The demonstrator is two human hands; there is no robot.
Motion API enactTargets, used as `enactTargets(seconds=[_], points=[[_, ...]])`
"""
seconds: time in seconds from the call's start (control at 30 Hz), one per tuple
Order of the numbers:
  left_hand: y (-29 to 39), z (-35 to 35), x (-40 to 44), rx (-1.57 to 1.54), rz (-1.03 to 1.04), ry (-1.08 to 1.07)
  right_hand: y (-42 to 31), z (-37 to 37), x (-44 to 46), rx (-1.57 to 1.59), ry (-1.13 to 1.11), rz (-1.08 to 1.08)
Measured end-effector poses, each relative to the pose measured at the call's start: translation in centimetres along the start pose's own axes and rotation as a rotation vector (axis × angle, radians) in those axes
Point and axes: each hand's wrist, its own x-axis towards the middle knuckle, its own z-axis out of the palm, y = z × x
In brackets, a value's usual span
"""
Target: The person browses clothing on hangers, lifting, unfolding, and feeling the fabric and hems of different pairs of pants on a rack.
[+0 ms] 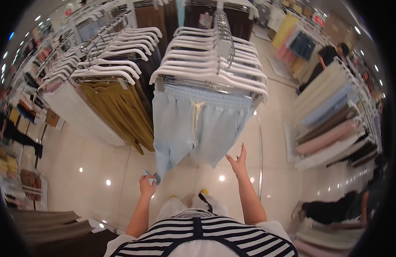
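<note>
Light blue drawstring pants (176,118) hang from a white clip hanger (223,80) at the front of the middle rack. My left hand (147,184) is closed on the lower hem of one leg, which is drawn down and toward me on the left side. A small pale piece pokes out between those fingers; I cannot tell if it is cloth or a tag. Close to the hem of the other leg, my right hand (237,164) is open with its fingers spread. A cream drawstring (196,113) dangles from the elastic waistband.
Mustard pants (114,107) and white pants (80,109) hang on the rack to the left. Folded-over garments fill a rack (335,115) on the right. A person in dark clothes (328,60) is behind it, and another dark-clad person (335,207) is at lower right.
</note>
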Motion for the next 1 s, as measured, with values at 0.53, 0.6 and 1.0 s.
enactTargets(seconds=[0.53,0.6,1.0], points=[[1.8,-1.1,-7.8,-0.144,-0.159,-0.083,8.3,6.2,1.2,0.247,-0.309,0.064],[1.3,-1.3,-7.8,-0.207,-0.199,-0.118,8.1,6.1,-1.8,0.323,-0.451,0.243],[-2.7,-2.5,-9.7,-0.377,-0.046,-0.610,4.4,10.2,-19.5,0.359,-0.462,0.365]])
